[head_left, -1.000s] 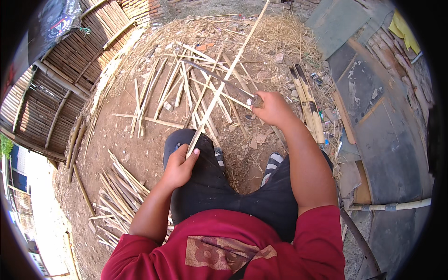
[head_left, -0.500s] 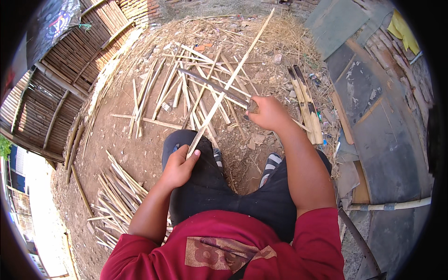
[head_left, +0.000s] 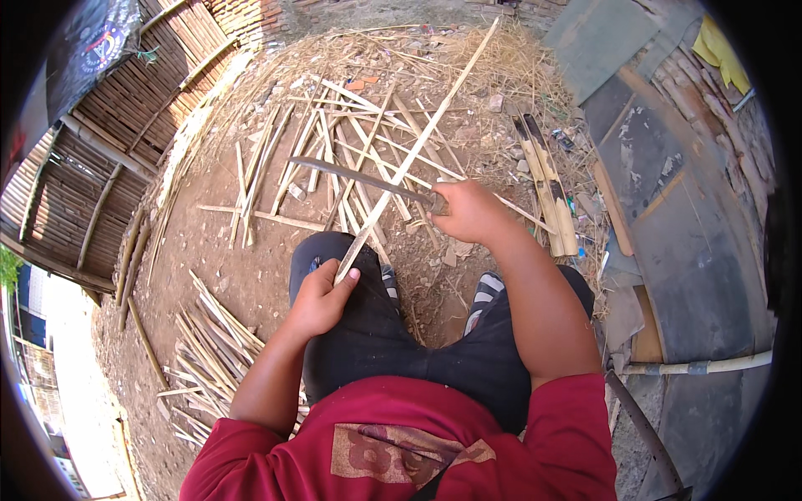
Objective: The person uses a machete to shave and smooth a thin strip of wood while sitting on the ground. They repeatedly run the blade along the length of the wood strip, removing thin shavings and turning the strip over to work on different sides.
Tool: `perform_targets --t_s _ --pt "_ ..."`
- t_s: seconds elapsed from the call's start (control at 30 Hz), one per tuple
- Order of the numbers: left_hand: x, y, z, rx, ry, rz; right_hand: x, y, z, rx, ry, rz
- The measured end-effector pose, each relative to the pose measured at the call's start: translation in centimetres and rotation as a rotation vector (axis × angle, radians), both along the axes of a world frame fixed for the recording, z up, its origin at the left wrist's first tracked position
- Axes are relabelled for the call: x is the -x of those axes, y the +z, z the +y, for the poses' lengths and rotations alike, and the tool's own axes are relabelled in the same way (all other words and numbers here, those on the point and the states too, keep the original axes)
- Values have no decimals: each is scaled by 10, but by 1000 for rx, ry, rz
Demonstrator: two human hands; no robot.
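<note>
My left hand (head_left: 322,297) rests by my left knee, closed round the near end of a long, pale split strip (head_left: 426,132), likely bamboo or wood. The strip slants up and away to the right, its far end above the ground litter. My right hand (head_left: 464,210) is closed round the handle of a machete (head_left: 359,174). Its long dark blade points left and crosses the strip a little beyond my knees. Whether the blade touches the strip I cannot tell.
Loose strips (head_left: 280,219) lie criss-crossed on the dirt ahead. A denser pile of strips (head_left: 213,346) is at my left. Two thick split poles (head_left: 547,196) lie at the right, near dark boards (head_left: 668,200). A woven slat wall (head_left: 150,92) stands at the far left.
The machete has moved left and slightly toward me along the strip, its blade tip swinging left and lower. My left hand and the strip have barely moved.
</note>
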State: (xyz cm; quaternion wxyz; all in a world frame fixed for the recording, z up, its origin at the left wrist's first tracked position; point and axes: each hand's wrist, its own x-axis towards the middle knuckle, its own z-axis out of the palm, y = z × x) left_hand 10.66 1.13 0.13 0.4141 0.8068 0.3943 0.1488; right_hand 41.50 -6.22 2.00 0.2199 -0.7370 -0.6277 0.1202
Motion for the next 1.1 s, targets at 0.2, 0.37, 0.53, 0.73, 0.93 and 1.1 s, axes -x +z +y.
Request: perform_targets --t_s 0.2,0.37,0.53,0.73,0.93,1.1 --pt "1 6 -6 -88 -20 45 15 -6 3 -21 184 9" --pt "-6 2 -3 -124 14 -22 -28 -8 3 -29 -82 317" --pt "3 4 -5 16 43 -22 25 6 9 -31 219 -114" --pt "4 3 -10 -105 10 -30 -27 -1 -1 21 -177 301" --pt "8 16 -20 -179 1 70 33 10 -6 5 161 -43" --pt "2 21 -21 -207 38 79 16 15 -5 71 92 -14"
